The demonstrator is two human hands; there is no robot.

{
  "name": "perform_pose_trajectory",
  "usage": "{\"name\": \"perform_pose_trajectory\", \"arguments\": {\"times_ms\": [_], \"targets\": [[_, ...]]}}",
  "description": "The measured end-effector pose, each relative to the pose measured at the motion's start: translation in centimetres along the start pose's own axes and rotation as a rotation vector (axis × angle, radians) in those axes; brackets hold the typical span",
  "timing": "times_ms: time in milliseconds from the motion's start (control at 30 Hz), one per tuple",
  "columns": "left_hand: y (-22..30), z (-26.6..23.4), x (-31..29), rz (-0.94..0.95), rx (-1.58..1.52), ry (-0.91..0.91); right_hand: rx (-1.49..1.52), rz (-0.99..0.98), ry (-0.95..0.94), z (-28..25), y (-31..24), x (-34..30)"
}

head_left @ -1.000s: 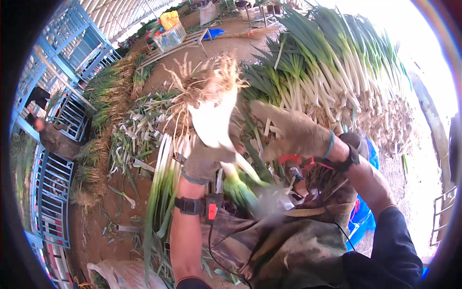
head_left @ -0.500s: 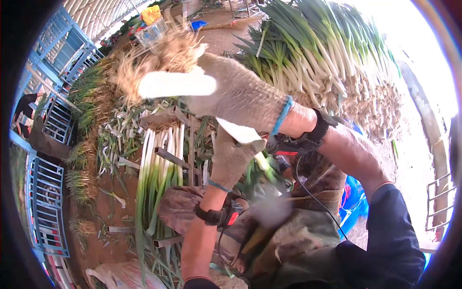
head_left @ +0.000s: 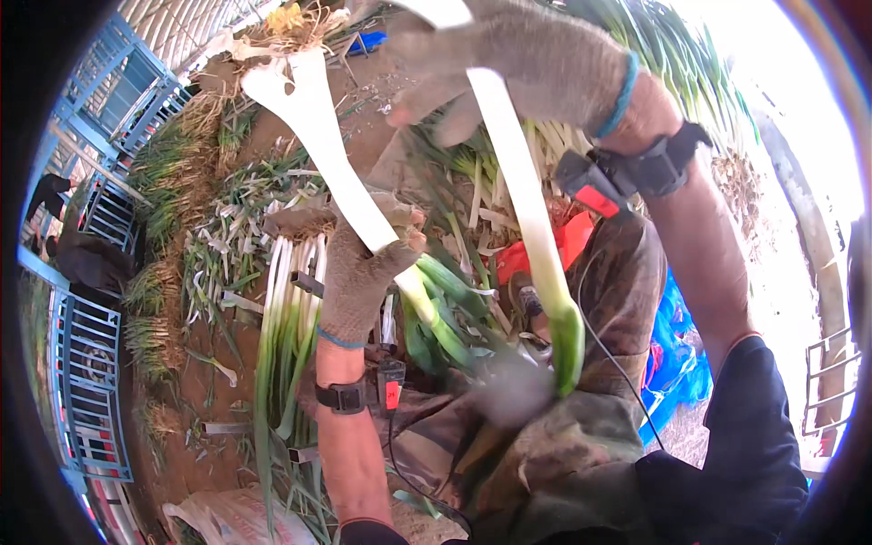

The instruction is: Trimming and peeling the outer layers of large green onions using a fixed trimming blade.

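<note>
My left hand (head_left: 359, 282), in a knit glove, is closed around a leek (head_left: 318, 118). Its white root end points up and away, with tan roots (head_left: 291, 32) at the tip; its green part hangs below my fist. Up at the top, my gloved right hand (head_left: 536, 68) grips a long leek piece (head_left: 513, 163), white above and green at its lower end. Whether this is a whole stalk or a peeled outer layer I cannot tell. The right fingers are blurred and partly hide it. Trimmed leeks (head_left: 286, 318) lie in a metal frame left of my left hand.
A big pile of leeks (head_left: 654, 82) stands at the far right. Bundles with roots (head_left: 173, 200) line the left side, near blue metal railings (head_left: 91, 381). Leaf scraps (head_left: 218, 263) litter the ground. A blue plastic bag (head_left: 681, 363) is beside my right leg. Another person (head_left: 91, 259) is at the far left.
My right hand has moved up and right, away from the roots, with the long leek piece now hanging from it. My left hand has shifted left and slightly up, holding the leek.
</note>
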State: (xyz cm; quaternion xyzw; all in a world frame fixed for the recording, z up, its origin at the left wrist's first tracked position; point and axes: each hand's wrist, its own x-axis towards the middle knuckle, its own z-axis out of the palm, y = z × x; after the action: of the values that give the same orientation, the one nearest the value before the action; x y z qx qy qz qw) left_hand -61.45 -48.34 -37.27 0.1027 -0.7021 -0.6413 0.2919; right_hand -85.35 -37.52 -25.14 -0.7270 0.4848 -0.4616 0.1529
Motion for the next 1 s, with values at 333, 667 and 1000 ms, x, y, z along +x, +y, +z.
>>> {"name": "perform_pose_trajectory", "arguments": {"times_ms": [333,667,1000], "targets": [[-2.6,7.5,0.0,-0.157,0.069,-0.236,0.441,0.254,0.187,4.9,-1.8,-1.4],[-2.7,11.1,-0.8,0.129,0.351,0.228,0.594,0.305,0.698,6.5,-2.5,-2.0],[0.6,12.5,-2.3,0.329,0.537,0.447,0.201,0.079,0.745,1.3,-6.2,-1.3]]}}
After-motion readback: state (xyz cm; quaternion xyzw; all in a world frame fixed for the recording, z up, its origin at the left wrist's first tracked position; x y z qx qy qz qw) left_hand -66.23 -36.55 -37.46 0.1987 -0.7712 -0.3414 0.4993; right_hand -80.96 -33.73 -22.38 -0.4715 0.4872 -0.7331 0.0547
